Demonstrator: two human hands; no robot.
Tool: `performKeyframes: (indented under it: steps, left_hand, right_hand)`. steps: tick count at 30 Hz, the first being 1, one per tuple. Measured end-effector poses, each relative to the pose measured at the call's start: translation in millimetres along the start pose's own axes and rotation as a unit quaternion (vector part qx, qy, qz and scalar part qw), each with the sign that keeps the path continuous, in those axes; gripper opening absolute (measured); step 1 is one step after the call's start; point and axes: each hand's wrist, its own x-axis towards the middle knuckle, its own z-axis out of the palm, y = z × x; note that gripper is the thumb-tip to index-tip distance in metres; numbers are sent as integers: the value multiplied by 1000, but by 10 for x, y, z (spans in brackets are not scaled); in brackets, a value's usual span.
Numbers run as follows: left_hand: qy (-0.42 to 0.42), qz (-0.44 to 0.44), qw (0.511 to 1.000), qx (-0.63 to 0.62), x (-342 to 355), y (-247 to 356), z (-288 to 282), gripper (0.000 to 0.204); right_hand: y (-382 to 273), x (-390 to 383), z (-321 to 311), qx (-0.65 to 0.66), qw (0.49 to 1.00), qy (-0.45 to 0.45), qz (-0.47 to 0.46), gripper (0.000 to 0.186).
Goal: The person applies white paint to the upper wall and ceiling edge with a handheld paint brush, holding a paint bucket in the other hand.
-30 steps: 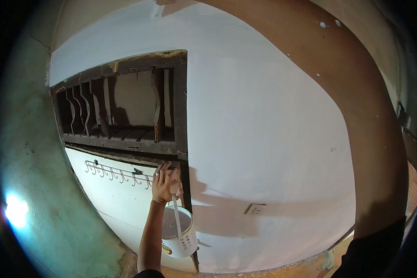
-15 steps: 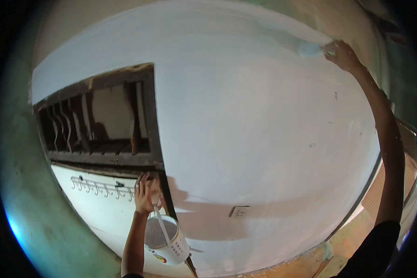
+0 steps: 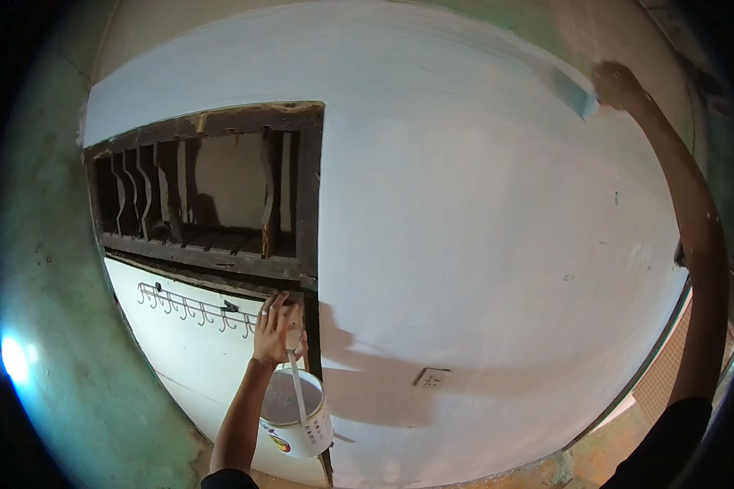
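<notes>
My left hand [image 3: 276,330] is closed at the top of the handle [image 3: 298,379] of a white bucket [image 3: 306,436]. The bucket hangs tilted toward me, with pale greyish liquid inside. Fingers of that hand also lie against a beige piece at the corner under the dark wooden frame; its kind is unclear. Up at the far right, my right hand [image 3: 620,85] grips a flat, pale-blue paintbrush [image 3: 581,99] against the upper border of the white-coated wall [image 3: 465,228]. Motion smears the hand and brush, so the bristles are hard to make out.
A dark wooden frame with curved slats [image 3: 204,196] is set in the wall at left. Below it, a hook rail [image 3: 192,308] hangs on a white panel. A socket plate [image 3: 432,378] sits low on the wall. Bare greenish wall [image 3: 45,285] runs along the left.
My right hand and the paintbrush have shifted a little to the right along the upper wall border. The view has turned slightly left; my left hand still holds the bucket.
</notes>
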Motion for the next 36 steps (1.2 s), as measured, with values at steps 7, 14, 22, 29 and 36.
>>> performKeyframes:
  steps: [7,14,22,29,36]
  left_hand:
    - [10,-19,1000,-19,-80,-32,-55,61]
    - [16,-28,999,-37,-78,-33,-63,59]
    - [-4,-14,999,-35,-113,-130,41,64]
    - [7,-4,1000,-23,-98,-149,98,61]
    - [-5,33,999,7,-86,-140,183,61]
  right_hand:
    - [-2725,418,-1465,-133,963,152,-179,24]
    - [-4237,211,-2268,84,905,285,-304,15]
    - [-4473,539,-2100,49,889,313,-330,20]
    - [-2570,400,-1127,40,932,257,-251,32]
    - [361,-574,614,-36,949,302,-88,29]
